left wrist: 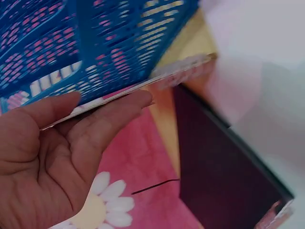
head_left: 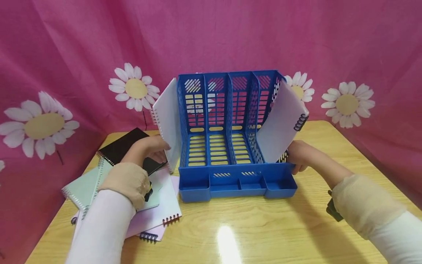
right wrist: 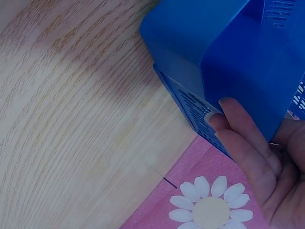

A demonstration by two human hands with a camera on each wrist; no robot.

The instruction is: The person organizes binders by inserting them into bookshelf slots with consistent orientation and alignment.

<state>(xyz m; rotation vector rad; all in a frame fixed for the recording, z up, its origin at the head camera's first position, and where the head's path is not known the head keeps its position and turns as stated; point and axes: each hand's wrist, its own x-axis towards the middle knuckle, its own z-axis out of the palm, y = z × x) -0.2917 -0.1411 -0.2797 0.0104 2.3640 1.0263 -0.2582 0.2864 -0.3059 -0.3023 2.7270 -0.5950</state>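
My left hand point(head_left: 150, 146) holds a white spiral notebook point(head_left: 169, 123) upright along the left outer side of a blue desk organizer point(head_left: 227, 170). In the left wrist view, the thumb lies on one face of the notebook and the fingers point(left wrist: 109, 117) on the other. My right hand point(head_left: 300, 156) grips the organizer's right side wall near the front, its fingers point(right wrist: 245, 136) on the outside and its thumb largely hidden. A pale notebook point(head_left: 280, 124) with a black spiral leans in the organizer's rightmost slot; the other slots show their slatted floors.
Left of the organizer, several spiral notebooks lie in an overlapping pile on the wooden table point(head_left: 263, 227), among them a black notebook point(head_left: 123, 145) and a pale green notebook point(head_left: 87, 183). A pink curtain point(head_left: 230, 33) with daisies hangs close behind and at both sides.
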